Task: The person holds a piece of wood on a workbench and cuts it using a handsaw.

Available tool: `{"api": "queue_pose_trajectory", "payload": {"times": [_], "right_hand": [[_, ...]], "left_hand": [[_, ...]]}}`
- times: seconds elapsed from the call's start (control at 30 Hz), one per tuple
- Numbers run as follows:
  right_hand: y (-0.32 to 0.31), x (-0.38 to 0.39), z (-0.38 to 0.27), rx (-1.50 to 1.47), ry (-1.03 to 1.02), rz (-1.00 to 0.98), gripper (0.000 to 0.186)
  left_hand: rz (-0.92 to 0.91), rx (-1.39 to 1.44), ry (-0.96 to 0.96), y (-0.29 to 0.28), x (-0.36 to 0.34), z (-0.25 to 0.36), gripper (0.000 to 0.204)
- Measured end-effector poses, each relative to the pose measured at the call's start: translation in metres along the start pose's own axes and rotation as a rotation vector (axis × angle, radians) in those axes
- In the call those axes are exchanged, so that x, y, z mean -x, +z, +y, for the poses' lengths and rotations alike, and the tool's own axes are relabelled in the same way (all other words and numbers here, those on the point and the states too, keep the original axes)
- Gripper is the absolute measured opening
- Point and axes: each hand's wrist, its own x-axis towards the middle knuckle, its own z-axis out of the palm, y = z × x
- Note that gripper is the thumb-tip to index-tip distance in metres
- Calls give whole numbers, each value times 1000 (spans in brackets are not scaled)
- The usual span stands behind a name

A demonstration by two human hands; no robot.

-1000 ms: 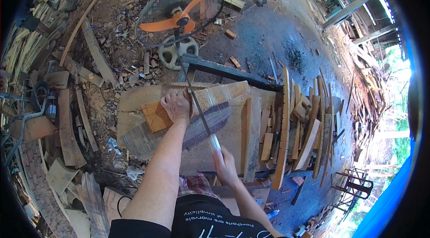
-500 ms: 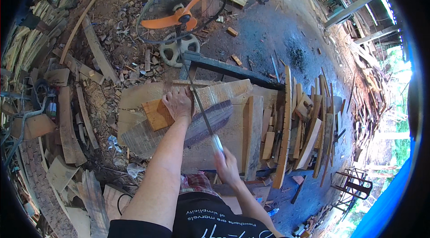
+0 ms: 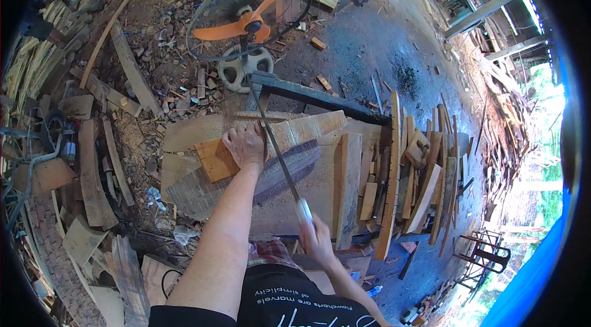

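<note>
A long thin saw blade [image 3: 284, 167] lies diagonally across a pale wooden plank [image 3: 308, 128], just right of my left hand [image 3: 245, 145]. That hand grips the plank with curled fingers, beside a square orange-brown wood piece [image 3: 215, 164]. My right hand [image 3: 315, 238] is closed around the saw's light-coloured handle [image 3: 304, 211], low in the middle. Under the plank are a dark grey board [image 3: 283, 176] and a broad, dusty pale board [image 3: 188, 130] used as a work surface.
An orange-bladed fan [image 3: 221, 31] in a round guard stands above a dark beam [image 3: 320, 104]. Loose planks [image 3: 386, 204] lie at the right, near a metal chair [image 3: 486, 253]. Scrap boards [image 3: 95, 173] and a metal-tubed object with a wheel [image 3: 52, 133] crowd the left.
My right hand and the saw have slid down toward me and slightly right, mostly since half a second ago. My left hand stays in place on the wood.
</note>
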Motion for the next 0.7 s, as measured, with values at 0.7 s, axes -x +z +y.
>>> {"api": "queue_pose_trajectory", "payload": {"times": [0.7], "right_hand": [[-7, -6, 32, 29, -76, -10, 36]], "left_hand": [[1, 22, 41, -11, -1, 14, 33]]}}
